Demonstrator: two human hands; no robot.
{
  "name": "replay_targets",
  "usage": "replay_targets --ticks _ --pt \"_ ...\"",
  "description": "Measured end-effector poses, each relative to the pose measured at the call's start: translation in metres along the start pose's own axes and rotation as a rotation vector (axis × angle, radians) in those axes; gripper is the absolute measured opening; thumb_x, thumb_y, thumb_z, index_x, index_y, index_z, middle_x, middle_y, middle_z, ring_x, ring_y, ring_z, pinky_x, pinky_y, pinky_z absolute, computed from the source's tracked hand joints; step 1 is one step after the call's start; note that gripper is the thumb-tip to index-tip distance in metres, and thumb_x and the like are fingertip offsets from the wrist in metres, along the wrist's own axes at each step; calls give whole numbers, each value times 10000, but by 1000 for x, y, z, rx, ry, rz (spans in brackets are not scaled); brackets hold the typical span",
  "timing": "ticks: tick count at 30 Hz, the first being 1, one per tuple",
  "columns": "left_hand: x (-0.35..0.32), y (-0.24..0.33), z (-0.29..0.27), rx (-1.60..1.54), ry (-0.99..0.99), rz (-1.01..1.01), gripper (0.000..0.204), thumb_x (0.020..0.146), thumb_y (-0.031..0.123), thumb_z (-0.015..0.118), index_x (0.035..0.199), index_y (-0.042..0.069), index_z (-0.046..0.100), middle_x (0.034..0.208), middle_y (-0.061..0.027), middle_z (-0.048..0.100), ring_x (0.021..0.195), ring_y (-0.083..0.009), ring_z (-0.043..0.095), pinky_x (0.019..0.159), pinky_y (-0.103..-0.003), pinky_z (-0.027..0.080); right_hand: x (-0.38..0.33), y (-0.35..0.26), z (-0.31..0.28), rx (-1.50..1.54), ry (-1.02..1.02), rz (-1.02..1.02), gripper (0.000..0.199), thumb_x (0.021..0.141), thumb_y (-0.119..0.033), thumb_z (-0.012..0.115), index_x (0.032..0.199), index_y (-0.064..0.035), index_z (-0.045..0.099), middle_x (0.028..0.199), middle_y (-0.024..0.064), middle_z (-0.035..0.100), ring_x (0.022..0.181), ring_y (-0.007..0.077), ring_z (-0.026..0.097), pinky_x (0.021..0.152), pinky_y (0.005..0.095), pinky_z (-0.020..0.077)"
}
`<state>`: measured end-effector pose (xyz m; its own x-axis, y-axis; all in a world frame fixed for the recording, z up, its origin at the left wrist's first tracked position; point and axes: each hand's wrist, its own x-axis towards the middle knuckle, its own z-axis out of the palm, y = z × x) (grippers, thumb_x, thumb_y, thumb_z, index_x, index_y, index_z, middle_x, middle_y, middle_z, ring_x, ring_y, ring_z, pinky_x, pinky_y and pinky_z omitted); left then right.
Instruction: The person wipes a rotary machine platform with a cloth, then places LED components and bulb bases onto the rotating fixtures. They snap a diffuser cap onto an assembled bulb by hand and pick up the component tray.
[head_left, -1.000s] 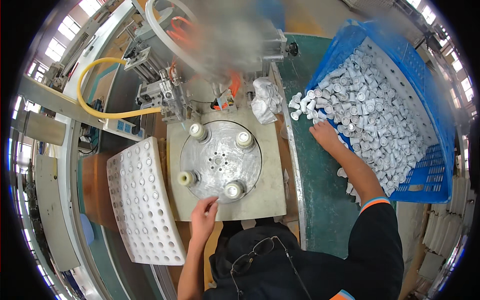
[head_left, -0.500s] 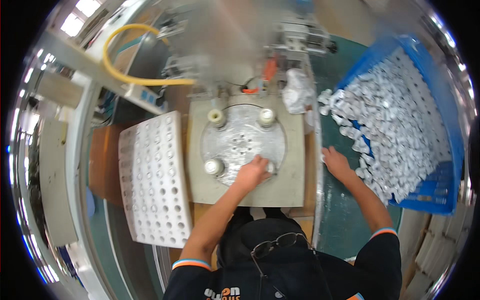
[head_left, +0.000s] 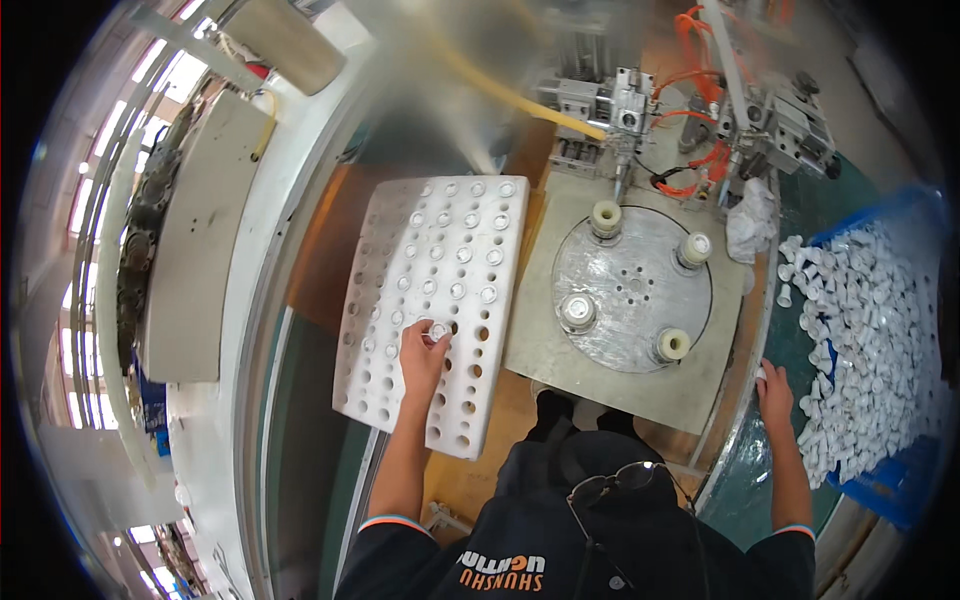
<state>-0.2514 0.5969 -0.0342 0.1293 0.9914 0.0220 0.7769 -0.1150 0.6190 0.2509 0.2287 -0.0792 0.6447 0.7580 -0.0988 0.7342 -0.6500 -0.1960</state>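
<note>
— Head view: where's the left hand (head_left: 422,358)?
— Over the white perforated foam tray (head_left: 432,310), fingertips pinching a small white plastic cap (head_left: 437,330) above a hole.
— And the right hand (head_left: 775,385)?
— Curled loosely (grip unclear) beside the blue plastic crate (head_left: 915,480) of white caps, well right of the round metal turntable (head_left: 632,287).

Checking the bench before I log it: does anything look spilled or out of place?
Mostly orderly. Some small white parts lie loose on the green surface outside the blue crate. The left hand holds a small part over the white perforated tray; the right hand rests by the crate.
</note>
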Motion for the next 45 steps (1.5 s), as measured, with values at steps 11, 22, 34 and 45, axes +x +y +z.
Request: replay_targets --ticks 11,22,34,45 --pt "-11 65 34 -22 -110 330 448 756 31 649 1184 30 517 1126 -123 525 808 -205 566 677 -277 462 12 -5 -2 -26 -159 -69 273 784 -85 598 1004 -96 437 997 157 490 804 377 601 643 470 510" --pt "-88 232 198 -61 -589 561 406 747 184 709 1122 101 575 1078 -91 548 760 -261 622 677 -368 499 18 11 -24 -36 -245 -58 277 879 -240 565 1081 -68 486 763 157 642 629 275 632 515 375 492" --pt "-66 213 208 93 -675 881 361 761 287 682 1020 86 531 950 -110 536 750 -318 612 633 -407 507 45 -146 12 1100 -73 -33 150 801 -73 667 931 -39 600 850 57 630 764 125 603 661 258 466" --pt "-37 60 28 -212 41 61 362 741 33 700 1077 31 565 998 -111 544 723 -177 566 648 -281 497 14 -155 58 517 281 -356 310 706 -141 712 1004 -101 636 1246 107 536 1097 284 512 935 379 364"
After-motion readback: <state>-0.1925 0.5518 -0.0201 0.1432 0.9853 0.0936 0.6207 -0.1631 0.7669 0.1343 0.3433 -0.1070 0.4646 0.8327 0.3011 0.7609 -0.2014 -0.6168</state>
